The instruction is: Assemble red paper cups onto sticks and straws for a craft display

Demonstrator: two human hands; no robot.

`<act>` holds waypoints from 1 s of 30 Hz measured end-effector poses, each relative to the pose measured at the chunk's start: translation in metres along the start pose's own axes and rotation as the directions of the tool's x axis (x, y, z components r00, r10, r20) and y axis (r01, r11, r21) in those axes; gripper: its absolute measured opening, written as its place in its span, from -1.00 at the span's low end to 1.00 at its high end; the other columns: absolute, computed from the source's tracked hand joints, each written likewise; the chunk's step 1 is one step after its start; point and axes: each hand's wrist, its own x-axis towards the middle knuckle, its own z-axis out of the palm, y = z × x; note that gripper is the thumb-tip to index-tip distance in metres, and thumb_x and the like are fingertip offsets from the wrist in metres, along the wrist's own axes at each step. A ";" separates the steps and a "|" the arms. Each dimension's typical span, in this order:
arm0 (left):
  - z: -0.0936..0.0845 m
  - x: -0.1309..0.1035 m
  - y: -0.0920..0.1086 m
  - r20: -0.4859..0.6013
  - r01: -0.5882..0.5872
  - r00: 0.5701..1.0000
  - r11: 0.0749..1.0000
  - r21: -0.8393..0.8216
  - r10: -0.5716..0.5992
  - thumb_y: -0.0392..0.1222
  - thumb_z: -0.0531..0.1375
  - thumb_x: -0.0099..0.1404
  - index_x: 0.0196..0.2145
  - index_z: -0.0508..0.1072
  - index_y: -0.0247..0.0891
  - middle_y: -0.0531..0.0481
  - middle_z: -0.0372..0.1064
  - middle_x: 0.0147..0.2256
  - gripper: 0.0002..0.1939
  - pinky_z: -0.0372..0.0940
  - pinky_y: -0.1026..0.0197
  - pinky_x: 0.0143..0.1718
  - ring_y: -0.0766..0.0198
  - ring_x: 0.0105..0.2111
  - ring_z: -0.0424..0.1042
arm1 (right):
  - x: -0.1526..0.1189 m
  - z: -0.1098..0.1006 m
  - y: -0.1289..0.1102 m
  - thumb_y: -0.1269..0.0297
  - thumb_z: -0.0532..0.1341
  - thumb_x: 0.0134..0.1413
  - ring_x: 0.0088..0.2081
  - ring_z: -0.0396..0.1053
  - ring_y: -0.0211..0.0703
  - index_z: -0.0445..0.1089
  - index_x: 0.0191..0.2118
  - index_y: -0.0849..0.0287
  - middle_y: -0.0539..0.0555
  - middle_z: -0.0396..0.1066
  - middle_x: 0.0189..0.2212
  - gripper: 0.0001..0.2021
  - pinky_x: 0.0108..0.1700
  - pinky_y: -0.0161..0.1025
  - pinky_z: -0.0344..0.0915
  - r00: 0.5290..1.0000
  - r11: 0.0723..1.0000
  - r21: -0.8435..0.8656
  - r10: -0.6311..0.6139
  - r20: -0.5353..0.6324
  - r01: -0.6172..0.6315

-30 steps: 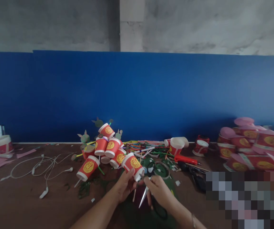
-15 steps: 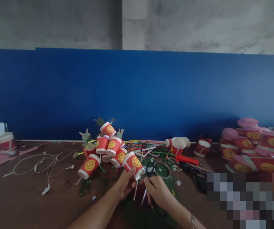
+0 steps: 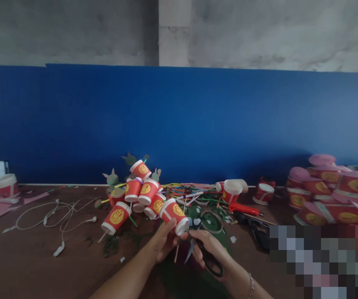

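Observation:
A red paper cup [image 3: 173,212] with a yellow emblem is tilted in my left hand [image 3: 164,241], thumb along its side and fingers beneath. My right hand [image 3: 212,246] holds a pair of black-handled scissors [image 3: 213,265], the blades pointing down toward the table. Its fingertips are close to the cup's white rim; whether they touch it I cannot tell. A thin wooden stick [image 3: 177,252] shows below the cup, between the hands. Just left of the held cup lies a pile of similar red cups [image 3: 149,191], some with paper animal heads and sticks.
Coloured strips [image 3: 185,190] lie along the back of the table [image 3: 35,265]. White earphones [image 3: 59,249] are at the left. A red-handled tool [image 3: 246,209], a tape ring [image 3: 212,221] and stacked red and pink cups [image 3: 331,187] are at the right. A blue wall panel [image 3: 179,124] stands behind.
My right hand has turned, and the scissors have shifted so that their handle loop shows lower right. The held cup has tipped slightly, showing more of its white end.

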 end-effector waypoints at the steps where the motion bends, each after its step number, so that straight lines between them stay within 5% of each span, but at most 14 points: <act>1: 0.000 0.000 0.000 0.000 0.000 1.000 1.000 0.009 0.000 0.15 0.37 -0.13 -0.35 0.49 -0.36 -0.01 0.42 -0.45 -0.47 0.10 0.39 -0.55 0.42 -0.53 0.30 | 0.001 0.000 0.001 -0.04 0.07 -0.18 -0.84 0.10 -0.35 0.40 -0.36 0.32 -0.12 0.15 -0.89 -0.53 -0.78 -0.44 -0.10 1.000 1.000 0.017 0.002 0.003 -0.003; 8: -0.005 0.001 -0.004 0.028 -0.062 0.998 0.993 0.104 0.060 0.25 0.28 -0.05 -0.43 0.45 -0.36 0.13 0.27 -0.65 -0.47 -0.05 0.38 -0.64 0.57 -0.75 -0.05 | -0.005 0.005 0.001 -0.07 0.02 -0.02 -0.85 0.09 -0.32 0.39 -0.37 0.27 -0.07 0.22 -0.87 -0.54 -0.77 -0.41 0.01 0.999 0.945 -0.325 -0.046 -0.014 0.039; 14: 0.000 0.003 -0.005 0.018 -0.095 0.995 0.990 0.105 0.093 0.21 0.34 -0.14 -0.46 0.38 -0.32 0.18 0.19 -0.67 -0.48 -0.20 0.41 -0.70 0.58 -0.75 -0.06 | -0.011 0.009 0.001 0.04 -0.01 0.07 -0.78 0.18 -0.32 0.15 -0.75 0.16 0.02 0.20 -0.85 -0.54 -0.68 -0.39 0.08 0.926 0.685 -0.703 -0.364 -0.101 0.193; 16: -0.001 0.003 -0.005 0.021 -0.087 0.996 0.991 0.106 0.085 0.21 0.34 -0.12 -0.45 0.38 -0.32 0.17 0.21 -0.65 -0.49 -0.17 0.41 -0.71 0.58 -0.75 -0.05 | -0.011 0.009 0.001 0.02 -0.01 0.06 -0.79 0.16 -0.33 0.16 -0.74 0.16 0.02 0.21 -0.84 -0.54 -0.70 -0.38 0.07 0.940 0.738 -0.651 -0.323 -0.108 0.179; 20: -0.002 0.002 -0.004 0.001 -0.057 0.998 0.993 0.103 0.057 0.25 0.33 -0.14 -0.42 0.41 -0.35 0.12 0.27 -0.61 -0.44 -0.12 0.39 -0.69 0.57 -0.73 0.00 | -0.006 0.004 -0.001 -0.02 0.00 -0.02 -0.83 0.13 -0.31 0.38 -0.46 0.25 -0.06 0.20 -0.86 -0.58 -0.76 -0.40 0.02 0.999 0.968 -0.252 -0.019 -0.046 0.007; 23: 0.000 0.000 -0.001 0.026 -0.046 0.999 0.991 0.126 0.043 0.31 0.28 -0.13 -0.38 0.45 -0.38 0.11 0.28 -0.63 -0.37 -0.11 0.38 -0.67 0.58 -0.74 -0.05 | -0.003 0.002 0.000 -0.02 0.05 -0.09 -0.82 0.12 -0.35 0.40 -0.35 0.30 -0.10 0.18 -0.86 -0.56 -0.76 -0.45 -0.04 1.000 0.999 -0.038 0.015 -0.014 -0.015; 26: 0.001 -0.002 0.000 0.063 -0.034 0.998 0.988 0.153 0.025 0.37 0.22 -0.09 -0.41 0.46 -0.39 0.16 0.19 -0.72 -0.34 -0.05 0.36 -0.63 0.56 -0.76 -0.09 | -0.004 0.004 0.001 -0.07 0.05 -0.07 -0.84 0.10 -0.34 0.41 -0.33 0.31 -0.08 0.22 -0.86 -0.52 -0.77 -0.44 -0.06 1.000 0.996 -0.087 0.013 0.024 -0.011; 30: -0.001 0.000 -0.003 0.037 -0.047 0.998 0.990 0.137 0.042 0.33 0.24 -0.07 -0.42 0.43 -0.34 0.15 0.27 -0.67 -0.41 -0.12 0.36 -0.65 0.58 -0.77 -0.11 | -0.009 0.011 -0.002 -0.06 0.01 0.03 -0.84 0.09 -0.34 0.37 -0.51 0.24 -0.06 0.21 -0.87 -0.55 -0.75 -0.41 0.02 0.996 0.923 -0.379 -0.079 -0.033 0.061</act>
